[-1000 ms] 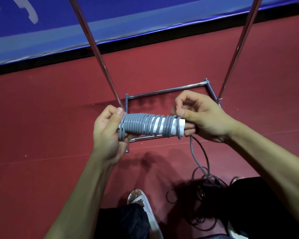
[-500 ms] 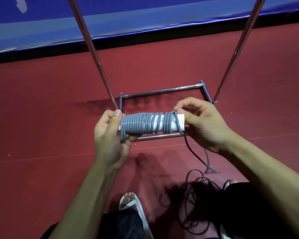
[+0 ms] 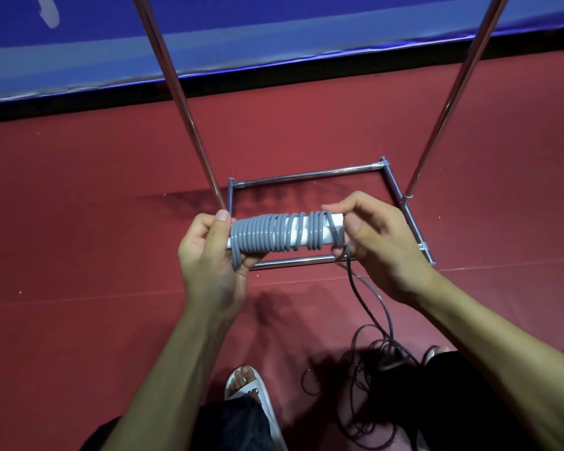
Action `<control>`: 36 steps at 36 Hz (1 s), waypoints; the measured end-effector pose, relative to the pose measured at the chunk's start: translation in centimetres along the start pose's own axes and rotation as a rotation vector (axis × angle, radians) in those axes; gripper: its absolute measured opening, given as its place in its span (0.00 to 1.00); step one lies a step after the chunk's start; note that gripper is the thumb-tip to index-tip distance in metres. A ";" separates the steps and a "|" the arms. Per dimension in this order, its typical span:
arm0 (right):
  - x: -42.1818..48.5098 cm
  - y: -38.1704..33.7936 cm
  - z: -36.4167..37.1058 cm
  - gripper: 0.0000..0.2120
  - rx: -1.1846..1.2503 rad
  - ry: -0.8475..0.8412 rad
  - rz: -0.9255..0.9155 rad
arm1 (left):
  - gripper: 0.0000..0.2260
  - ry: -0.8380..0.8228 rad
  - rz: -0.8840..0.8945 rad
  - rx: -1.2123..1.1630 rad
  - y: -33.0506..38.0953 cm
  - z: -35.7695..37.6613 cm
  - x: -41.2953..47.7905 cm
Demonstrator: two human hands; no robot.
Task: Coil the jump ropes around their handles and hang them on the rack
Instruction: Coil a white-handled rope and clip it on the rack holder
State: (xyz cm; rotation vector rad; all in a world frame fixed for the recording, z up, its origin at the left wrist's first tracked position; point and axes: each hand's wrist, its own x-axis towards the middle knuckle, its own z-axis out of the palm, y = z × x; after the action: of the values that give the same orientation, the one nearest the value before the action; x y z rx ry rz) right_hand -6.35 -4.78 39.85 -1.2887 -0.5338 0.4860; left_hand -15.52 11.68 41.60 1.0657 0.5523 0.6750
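Holding the jump rope point(image 3: 264, 237) level between our hands, we see grey cord wound in tight, glossy turns along the white handles point(image 3: 336, 219), with gaps showing near the right end. Our left hand point(image 3: 209, 258) clasps the left end, thumb on top. Our right hand point(image 3: 381, 242) pinches the cord at the right end. The bundle hangs above the rack point(image 3: 306, 175) base, and the loose cord point(image 3: 355, 288) trails down to the red floor point(image 3: 111, 239).

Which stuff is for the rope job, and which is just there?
For the job: grey jump rope, white handles, left hand gripping the handles, right hand pinching the rope, loose tail on the floor, metal rack.
Just there: white sandal, blue banner, red floor.
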 end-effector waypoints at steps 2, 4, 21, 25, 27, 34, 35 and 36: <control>-0.3 0.0 0.2 0.19 -0.123 -0.008 -0.055 | 0.13 0.019 0.007 0.003 0.0 0.0 -0.1; -0.4 0.1 0.6 0.18 -0.187 0.010 -0.073 | 0.13 0.039 0.019 0.009 -0.1 0.0 -0.1; -0.8 0.4 3.1 0.20 -0.096 0.202 0.052 | 0.14 0.102 0.123 0.061 -0.6 0.5 0.4; -0.9 0.4 3.2 0.13 0.061 0.239 0.054 | 0.14 0.103 0.110 0.039 -0.7 0.6 0.2; -1.0 0.4 3.5 0.10 0.071 0.247 0.027 | 0.13 0.096 0.111 0.033 -0.8 0.8 0.1; -1.1 0.6 4.6 0.12 0.189 0.350 0.005 | 0.13 0.030 0.094 0.022 -1.4 1.7 -0.6; -1.0 0.6 4.8 0.12 0.232 0.349 0.015 | 0.12 0.015 0.079 0.014 -1.5 1.8 -0.7; -1.0 0.6 5.0 0.12 0.287 0.343 0.028 | 0.12 0.001 0.067 0.010 -1.6 2.0 -0.8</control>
State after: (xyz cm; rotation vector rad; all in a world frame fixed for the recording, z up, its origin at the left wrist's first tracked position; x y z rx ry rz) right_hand -10.21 -1.47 40.10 -1.0734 -0.1516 0.3404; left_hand -14.27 9.41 40.97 1.0970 0.5232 0.7325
